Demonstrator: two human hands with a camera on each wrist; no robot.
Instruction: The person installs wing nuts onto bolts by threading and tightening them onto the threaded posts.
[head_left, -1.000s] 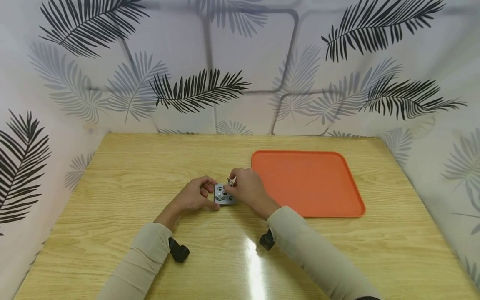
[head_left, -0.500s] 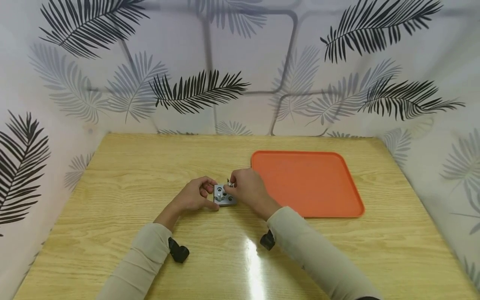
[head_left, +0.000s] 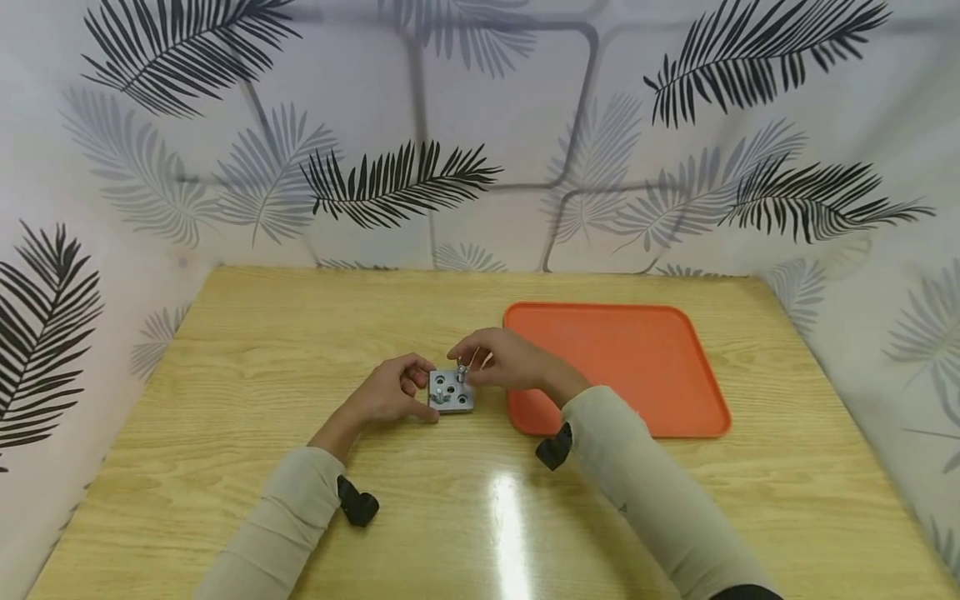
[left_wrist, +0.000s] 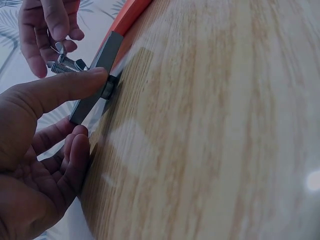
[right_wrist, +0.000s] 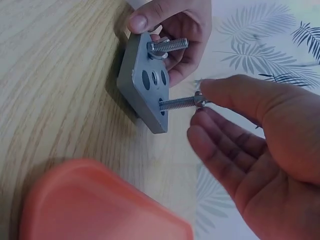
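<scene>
A grey metal plate [head_left: 444,403] with several holes lies on the wooden table. My left hand [head_left: 392,390] holds it, thumb on the near edge and fingers at the far-left corner. Two threaded bolts rise from the plate. On the near-left bolt [right_wrist: 175,45] a wing nut [right_wrist: 159,49] sits low against the plate. A second wing nut [right_wrist: 201,100] is high on the far-right bolt [right_wrist: 176,104], at its tip. My right hand [head_left: 508,360] has this nut between thumb and fingertips, the other fingers loosely bent. A dark bolt head [left_wrist: 108,89] shows under the plate.
An orange-red tray [head_left: 622,367] lies right of the plate, partly under my right forearm. Behind the wooden table [head_left: 315,317] hangs a leaf-patterned cloth [head_left: 487,108]. A black wrist camera [head_left: 358,505] sits on each sleeve.
My right hand has turned at the far-right bolt, its wrist and forearm swinging right and away from me, with the fingers more spread. The plate and left hand stay in place.
</scene>
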